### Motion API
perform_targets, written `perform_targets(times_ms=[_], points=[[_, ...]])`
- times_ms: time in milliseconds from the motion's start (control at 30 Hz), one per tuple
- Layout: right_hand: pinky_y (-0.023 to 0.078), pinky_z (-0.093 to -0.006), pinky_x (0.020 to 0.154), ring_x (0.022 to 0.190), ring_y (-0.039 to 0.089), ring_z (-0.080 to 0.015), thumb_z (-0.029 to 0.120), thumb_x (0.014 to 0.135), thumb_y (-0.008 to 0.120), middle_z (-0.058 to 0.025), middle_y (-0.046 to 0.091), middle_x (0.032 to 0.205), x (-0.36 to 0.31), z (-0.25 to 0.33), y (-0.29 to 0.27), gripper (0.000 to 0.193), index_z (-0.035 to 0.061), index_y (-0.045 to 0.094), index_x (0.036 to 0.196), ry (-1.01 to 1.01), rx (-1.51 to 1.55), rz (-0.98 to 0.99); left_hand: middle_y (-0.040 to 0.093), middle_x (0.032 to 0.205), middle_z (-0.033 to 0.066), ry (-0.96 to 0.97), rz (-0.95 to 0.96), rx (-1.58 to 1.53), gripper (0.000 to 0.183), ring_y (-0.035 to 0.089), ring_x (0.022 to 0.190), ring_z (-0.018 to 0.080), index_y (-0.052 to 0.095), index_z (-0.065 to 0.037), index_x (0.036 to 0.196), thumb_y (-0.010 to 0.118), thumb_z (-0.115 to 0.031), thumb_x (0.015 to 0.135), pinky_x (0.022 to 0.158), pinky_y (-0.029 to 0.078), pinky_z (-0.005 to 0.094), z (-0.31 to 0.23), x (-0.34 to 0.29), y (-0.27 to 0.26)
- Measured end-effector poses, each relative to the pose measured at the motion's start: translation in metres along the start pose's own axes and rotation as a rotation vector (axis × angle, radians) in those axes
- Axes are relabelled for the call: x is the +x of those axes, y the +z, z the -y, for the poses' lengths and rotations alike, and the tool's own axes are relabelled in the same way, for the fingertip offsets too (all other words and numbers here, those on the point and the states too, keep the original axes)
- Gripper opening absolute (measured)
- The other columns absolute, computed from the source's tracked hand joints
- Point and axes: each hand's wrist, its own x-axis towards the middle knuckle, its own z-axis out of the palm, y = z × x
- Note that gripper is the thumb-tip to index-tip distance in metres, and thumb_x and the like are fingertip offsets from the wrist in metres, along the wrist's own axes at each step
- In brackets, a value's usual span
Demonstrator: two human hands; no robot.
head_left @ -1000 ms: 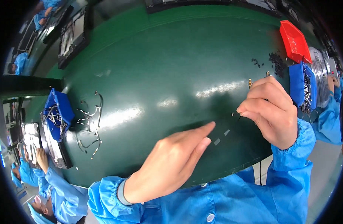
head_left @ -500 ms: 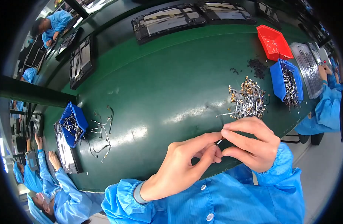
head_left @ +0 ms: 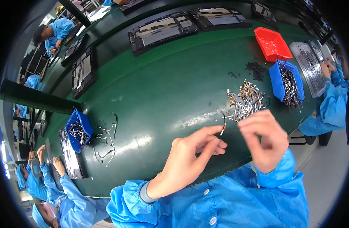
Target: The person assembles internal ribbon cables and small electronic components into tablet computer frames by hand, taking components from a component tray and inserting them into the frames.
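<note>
My left hand (head_left: 189,155) pinches a short thin cable (head_left: 222,129) between thumb and fingertips. The cable has a black upper end and a white sleeve, and it stands up from the fingers. My right hand (head_left: 263,140) is to the right, apart from the left one, its fingers bent and smeared by motion; whether anything is in them cannot be made out. Just beyond the right hand lies a heap of short cables (head_left: 246,100), grey and silver with gold-coloured ends. A few longer cables (head_left: 106,140) lie loose on the left of the green table (head_left: 163,83).
On the right stand a red bin (head_left: 271,43) and a blue bin (head_left: 277,81) of cables, near small black pieces (head_left: 255,71). Another blue bin (head_left: 85,123) holds cables at left. Black-framed panels (head_left: 163,32) line the far edge. Co-workers sit on both sides.
My right hand has drawn away from the left hand to the right. The cable now stands up from my left fingers, more of it showing. The whole view has shifted slightly.
</note>
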Motion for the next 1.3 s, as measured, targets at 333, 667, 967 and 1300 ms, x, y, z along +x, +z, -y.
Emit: perform_targets(times_ms=[333, 667, 967, 1300], points=[[0.056, -0.0358, 0.076, 0.085, 0.068, -0.0272, -0.009, 0.068, 0.073, -0.0120, 0.071, 0.097, -0.001, -0.009, 0.006, 0.030, 0.0000, 0.072, 0.097, -0.307, -0.236, 0.005, 0.070, 0.098, 0.0168, 0.169, -0.078, 0.087, 0.018, 0.070, 0.095, 0.0225, 0.061, 0.010, 0.111, 0.053, 0.005, 0.095, 0.085, 0.058, 0.0317, -0.010, 0.005, 0.017], [0.055, -0.0312, 0.072, 0.078, 0.072, -0.0229, 0.006, 0.085, 0.065, -0.0176, 0.071, 0.085, 0.145, -0.091, -0.107, 0.018, 0.0012, 0.068, 0.102, -0.051, -0.583, -0.502, 0.070, 0.096, 0.0163, 0.272, -0.197, 0.175, 0.016, 0.069, 0.086, 0.0199, 0.061, 0.007, 0.102, 0.051, -0.003, 0.096, 0.076, 0.058, 0.0297, -0.020, 0.115, -0.077], [0.050, -0.0375, 0.095, 0.109, 0.064, -0.0318, 0.014, 0.078, 0.070, -0.0181, 0.065, 0.120, 0.246, -0.157, -0.018, 0.038, 0.0036, 0.068, 0.115, -0.031, -0.436, 0.006, 0.068, 0.092, 0.0045, 0.182, -0.955, 0.169, 0.014, 0.058, 0.084, 0.0115, 0.069, 0.000, 0.093, 0.063, -0.012, 0.090, 0.078, 0.045, 0.0269, 0.063, 0.196, -0.258], [0.047, -0.0479, 0.095, 0.108, 0.059, -0.0464, 0.026, 0.084, 0.068, -0.0343, 0.061, 0.110, 0.305, -0.210, 0.144, 0.061, -0.0093, 0.049, 0.130, 0.171, -0.515, 0.055, 0.071, 0.096, 0.0064, 0.088, -0.842, 0.133, 0.016, 0.061, 0.091, 0.0138, 0.071, -0.001, 0.093, 0.064, -0.014, 0.088, 0.084, 0.045, 0.0276, 0.089, 0.212, -0.276]])
